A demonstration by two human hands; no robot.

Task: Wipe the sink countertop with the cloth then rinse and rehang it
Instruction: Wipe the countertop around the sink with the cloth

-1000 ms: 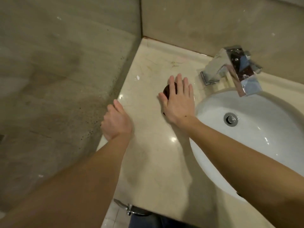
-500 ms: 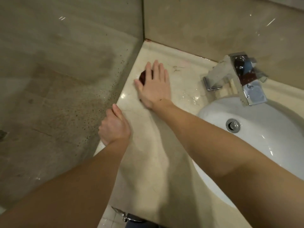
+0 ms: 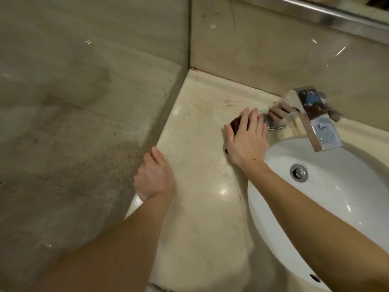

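A dark brown cloth (image 3: pixel 236 124) lies on the beige marble countertop (image 3: pixel 195 165), mostly hidden under my right hand (image 3: pixel 246 138). That hand presses it flat with straight fingers, just left of the faucet base and beside the sink's rim. My left hand (image 3: pixel 153 175) rests on the countertop's left edge with its fingers curled over that edge, against the glass panel. It holds no object.
A chrome square faucet (image 3: pixel 311 116) stands behind the white oval sink (image 3: pixel 328 199), whose drain (image 3: pixel 299 172) is in the middle. A speckled glass panel (image 3: pixel 84 123) borders the counter on the left. A tiled wall and a metal mirror ledge (image 3: pixel 315 15) rise behind.
My right hand slid the cloth from near the back left corner to the right, up against the faucet base. The left hand stayed on the counter's edge.
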